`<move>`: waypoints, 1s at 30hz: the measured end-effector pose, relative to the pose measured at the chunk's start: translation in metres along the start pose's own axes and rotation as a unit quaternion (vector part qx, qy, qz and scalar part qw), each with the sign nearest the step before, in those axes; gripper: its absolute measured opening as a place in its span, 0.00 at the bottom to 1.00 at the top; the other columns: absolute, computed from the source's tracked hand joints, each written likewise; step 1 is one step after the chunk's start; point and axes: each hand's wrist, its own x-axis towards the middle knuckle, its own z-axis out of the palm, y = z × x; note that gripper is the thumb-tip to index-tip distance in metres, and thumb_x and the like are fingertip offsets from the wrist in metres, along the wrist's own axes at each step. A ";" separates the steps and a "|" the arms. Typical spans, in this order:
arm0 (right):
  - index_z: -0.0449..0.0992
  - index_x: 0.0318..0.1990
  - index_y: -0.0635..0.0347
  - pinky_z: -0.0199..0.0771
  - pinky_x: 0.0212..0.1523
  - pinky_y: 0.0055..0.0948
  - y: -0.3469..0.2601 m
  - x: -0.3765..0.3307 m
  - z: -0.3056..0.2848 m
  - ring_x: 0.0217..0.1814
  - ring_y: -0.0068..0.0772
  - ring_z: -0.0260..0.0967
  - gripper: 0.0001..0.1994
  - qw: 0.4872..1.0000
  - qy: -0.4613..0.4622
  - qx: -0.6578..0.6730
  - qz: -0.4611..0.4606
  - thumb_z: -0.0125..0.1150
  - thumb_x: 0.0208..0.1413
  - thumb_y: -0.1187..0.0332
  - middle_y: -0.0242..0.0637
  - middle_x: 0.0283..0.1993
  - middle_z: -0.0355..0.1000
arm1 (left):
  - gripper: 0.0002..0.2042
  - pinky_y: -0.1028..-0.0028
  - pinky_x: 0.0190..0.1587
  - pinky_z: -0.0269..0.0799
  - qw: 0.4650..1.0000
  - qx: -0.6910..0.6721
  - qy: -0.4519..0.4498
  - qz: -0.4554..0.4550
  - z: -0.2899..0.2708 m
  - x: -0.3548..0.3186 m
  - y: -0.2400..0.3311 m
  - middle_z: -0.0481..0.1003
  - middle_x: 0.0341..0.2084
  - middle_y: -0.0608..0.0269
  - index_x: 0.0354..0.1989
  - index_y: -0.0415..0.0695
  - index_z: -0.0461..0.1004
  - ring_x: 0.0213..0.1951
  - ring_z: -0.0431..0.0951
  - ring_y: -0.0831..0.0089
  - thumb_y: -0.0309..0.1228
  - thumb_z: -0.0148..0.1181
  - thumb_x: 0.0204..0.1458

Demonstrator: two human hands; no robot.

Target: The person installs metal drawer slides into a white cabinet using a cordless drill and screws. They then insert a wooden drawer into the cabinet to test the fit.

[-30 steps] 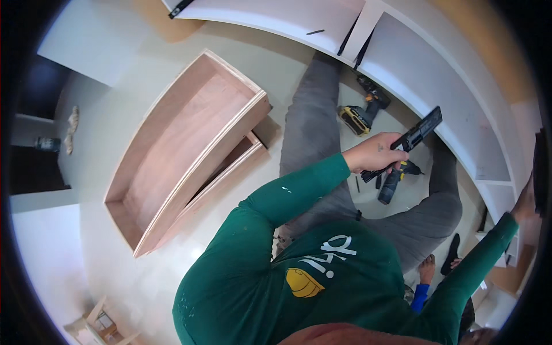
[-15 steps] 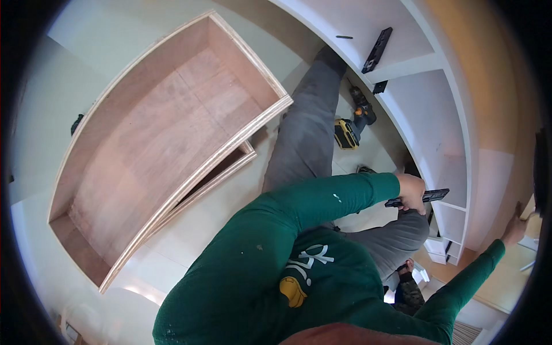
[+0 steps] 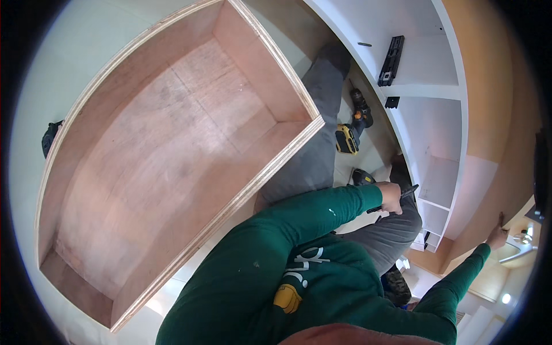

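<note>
My left hand (image 3: 390,198) is closed around a black drawer slide (image 3: 409,191), whose ends stick out on both sides of the fist above my bent knee. Far to the right, my right hand (image 3: 497,236) is at the edge of a wooden panel (image 3: 489,190). One finger points up there; the other fingers are too small to make out. A white cabinet (image 3: 428,129) with open compartments stands ahead of my left hand. Inside it lie another black slide (image 3: 391,60) and a small black bracket (image 3: 392,102).
A large open plywood drawer box (image 3: 172,138) fills the left side, beside my outstretched leg (image 3: 313,138). A yellow and black cordless drill (image 3: 353,123) lies on the floor between leg and cabinet. Behind the box shows a dark object (image 3: 50,138). A thin dark piece (image 3: 364,44) rests in the cabinet.
The view has shifted, and the drawer box looks larger and nearer, hiding the second box beneath it. The slide in my left hand has turned edge-on. My right hand appears slightly lower and further left.
</note>
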 end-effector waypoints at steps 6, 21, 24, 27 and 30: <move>0.81 0.56 0.57 0.74 0.58 0.40 -0.009 -0.005 -0.007 0.57 0.48 0.77 0.42 1.000 0.011 -0.015 0.005 0.69 0.45 0.29 0.41 0.56 0.80 | 0.22 0.59 0.48 0.79 0.998 -0.031 0.045 -0.016 -0.001 0.001 -0.004 0.84 0.35 0.46 0.34 0.39 0.85 0.42 0.85 0.52 0.50 0.69 0.52; 0.81 0.54 0.64 0.75 0.57 0.38 -0.003 -0.001 -0.008 0.56 0.49 0.78 0.42 1.000 -0.001 0.015 0.010 0.73 0.44 0.33 0.44 0.56 0.80 | 0.25 0.57 0.51 0.78 0.996 -0.029 0.082 0.005 -0.009 -0.015 -0.004 0.83 0.41 0.43 0.37 0.35 0.84 0.47 0.83 0.50 0.51 0.69 0.51; 0.81 0.54 0.65 0.75 0.57 0.38 -0.013 -0.004 -0.008 0.55 0.48 0.78 0.42 0.999 -0.007 0.037 0.001 0.73 0.44 0.33 0.44 0.56 0.80 | 0.25 0.58 0.53 0.78 0.996 -0.027 0.088 0.006 -0.010 -0.011 -0.006 0.82 0.43 0.44 0.40 0.37 0.84 0.49 0.83 0.51 0.51 0.69 0.51; 0.81 0.54 0.64 0.76 0.57 0.38 -0.009 -0.006 -0.009 0.55 0.48 0.78 0.42 1.000 0.005 0.029 -0.007 0.73 0.44 0.32 0.44 0.56 0.80 | 0.25 0.61 0.56 0.78 0.997 -0.023 0.068 -0.014 -0.014 -0.016 -0.003 0.82 0.48 0.46 0.44 0.40 0.85 0.53 0.82 0.54 0.51 0.69 0.52; 0.81 0.55 0.63 0.76 0.56 0.39 -0.016 -0.002 -0.009 0.55 0.48 0.79 0.43 1.000 0.007 -0.026 0.015 0.72 0.45 0.31 0.43 0.56 0.80 | 0.25 0.61 0.56 0.77 0.997 -0.021 0.066 -0.023 -0.018 -0.015 -0.002 0.82 0.49 0.47 0.45 0.41 0.85 0.53 0.82 0.53 0.52 0.68 0.52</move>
